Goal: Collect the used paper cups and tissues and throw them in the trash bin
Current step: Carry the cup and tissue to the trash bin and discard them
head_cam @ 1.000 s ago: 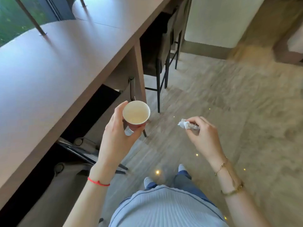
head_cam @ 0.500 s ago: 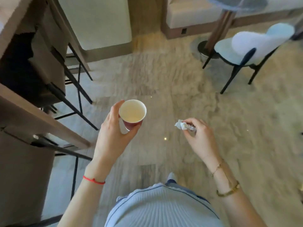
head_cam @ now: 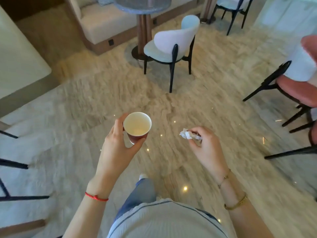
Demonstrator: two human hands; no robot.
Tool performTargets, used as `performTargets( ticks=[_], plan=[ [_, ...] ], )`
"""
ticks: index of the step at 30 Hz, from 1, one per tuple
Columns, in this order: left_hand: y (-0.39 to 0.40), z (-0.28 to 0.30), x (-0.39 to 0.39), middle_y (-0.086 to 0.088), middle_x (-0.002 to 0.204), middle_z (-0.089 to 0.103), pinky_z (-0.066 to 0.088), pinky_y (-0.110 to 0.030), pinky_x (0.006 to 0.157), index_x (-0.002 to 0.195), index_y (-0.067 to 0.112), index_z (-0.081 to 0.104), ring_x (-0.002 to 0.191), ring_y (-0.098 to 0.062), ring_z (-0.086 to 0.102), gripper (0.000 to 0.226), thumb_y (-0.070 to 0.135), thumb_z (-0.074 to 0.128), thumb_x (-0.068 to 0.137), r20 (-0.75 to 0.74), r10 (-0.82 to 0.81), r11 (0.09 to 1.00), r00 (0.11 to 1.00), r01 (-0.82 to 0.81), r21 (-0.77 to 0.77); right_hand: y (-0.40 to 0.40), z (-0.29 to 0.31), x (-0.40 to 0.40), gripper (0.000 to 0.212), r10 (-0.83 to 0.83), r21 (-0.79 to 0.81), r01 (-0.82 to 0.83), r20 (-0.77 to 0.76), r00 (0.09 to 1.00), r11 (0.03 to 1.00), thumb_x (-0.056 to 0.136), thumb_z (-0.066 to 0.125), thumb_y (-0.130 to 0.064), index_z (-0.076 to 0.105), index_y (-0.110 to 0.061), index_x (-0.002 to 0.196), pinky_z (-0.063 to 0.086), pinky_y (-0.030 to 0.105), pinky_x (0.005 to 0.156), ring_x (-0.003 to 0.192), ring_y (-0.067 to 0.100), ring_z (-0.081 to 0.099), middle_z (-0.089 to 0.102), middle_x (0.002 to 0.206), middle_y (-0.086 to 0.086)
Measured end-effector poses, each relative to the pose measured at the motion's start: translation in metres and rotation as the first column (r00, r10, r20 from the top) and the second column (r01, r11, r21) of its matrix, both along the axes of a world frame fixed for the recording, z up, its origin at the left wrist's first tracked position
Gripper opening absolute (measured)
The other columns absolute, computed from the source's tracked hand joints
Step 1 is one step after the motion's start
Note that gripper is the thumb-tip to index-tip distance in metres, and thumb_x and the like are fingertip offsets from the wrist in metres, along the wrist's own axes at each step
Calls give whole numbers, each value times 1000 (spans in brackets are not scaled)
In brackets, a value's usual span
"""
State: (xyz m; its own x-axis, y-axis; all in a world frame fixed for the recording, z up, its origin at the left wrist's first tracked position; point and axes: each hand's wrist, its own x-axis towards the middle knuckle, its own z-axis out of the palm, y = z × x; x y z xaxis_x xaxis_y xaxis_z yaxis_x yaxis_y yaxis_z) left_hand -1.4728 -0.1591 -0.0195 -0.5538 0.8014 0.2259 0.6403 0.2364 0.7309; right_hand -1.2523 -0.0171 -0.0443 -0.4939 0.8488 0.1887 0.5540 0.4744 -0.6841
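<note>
Over pale stone floor [head_cam: 197, 107], left hand [head_cam: 118, 148] clasps an empty white-lined cup [head_cam: 137, 125]; right hand [head_cam: 207, 145] pinches crumpled tissue [head_cam: 187, 134].

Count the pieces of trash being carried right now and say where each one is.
2. A paper cup sits upright in the left hand; a crumpled tissue is pinched by the right hand's fingers. No other trash or trash bin shows, though more could lie outside the view.
</note>
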Motion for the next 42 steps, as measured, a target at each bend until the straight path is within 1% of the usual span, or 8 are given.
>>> performTargets(
  ticks=[8,13,20,27,30,35,38,42],
  plan=[
    [152,-10,-25,18,116,52,53,-30,75,131,33,39,98,-15,62,73,47,75,68,-8,-219,976,976,219,-13,98,-22,3,8,-229,-69,230,19,973,971,88,65,-18,65,-17,96,37,9,63,81,9,57,64,91,-7],
    [262,-10,-54,20,114,50,45,-14,69,132,31,39,91,-8,58,72,43,77,71,-18,-306,952,952,306,-5,188,-22,-20,10,-297,-89,297,10,955,951,91,61,-26,65,-19,98,38,11,66,84,7,57,65,96,-7],
    [427,4,-79,5,121,59,52,-26,76,135,25,40,98,-18,62,75,40,77,71,-54,-428,904,902,428,-11,328,-6,-47,8,-417,-31,416,6,909,909,91,62,-22,65,-17,96,41,18,69,86,12,56,63,95,-5],
    [564,1,-77,12,116,56,42,-15,75,136,28,38,96,-5,54,76,41,77,71,-38,-544,839,838,542,-57,424,-12,-33,12,-559,-101,557,13,829,824,90,62,-26,66,-19,99,44,22,69,84,12,57,63,92,-6],
    [627,-5,-70,15,115,55,42,-9,74,136,29,38,97,-4,56,77,42,78,71,-25,-577,816,817,574,-64,476,-19,-22,12,-602,-109,600,11,798,793,89,64,-23,66,-20,100,41,16,69,85,9,58,64,94,-7],
    [743,-11,-43,12,121,57,49,-26,74,135,33,37,102,-13,60,76,42,78,71,-31,-598,801,801,595,-71,580,-24,2,9,-635,-125,629,-8,773,767,88,64,-23,64,-23,98,38,13,67,84,5,57,62,90,-12],
    [822,-4,-21,9,123,58,53,-36,84,138,28,39,110,-16,58,78,39,78,72,-12,-608,794,794,607,-38,658,-18,23,9,-639,-84,636,-1,770,767,88,64,-24,64,-23,96,39,13,67,83,4,56,62,89,-11],
    [921,10,7,5,121,60,54,-40,86,138,25,39,108,-18,59,78,40,78,73,-18,-602,799,798,602,-18,762,-6,52,9,-625,-46,624,5,781,780,87,66,-21,65,-23,96,38,12,67,84,5,56,64,92,-12]
  ],
)
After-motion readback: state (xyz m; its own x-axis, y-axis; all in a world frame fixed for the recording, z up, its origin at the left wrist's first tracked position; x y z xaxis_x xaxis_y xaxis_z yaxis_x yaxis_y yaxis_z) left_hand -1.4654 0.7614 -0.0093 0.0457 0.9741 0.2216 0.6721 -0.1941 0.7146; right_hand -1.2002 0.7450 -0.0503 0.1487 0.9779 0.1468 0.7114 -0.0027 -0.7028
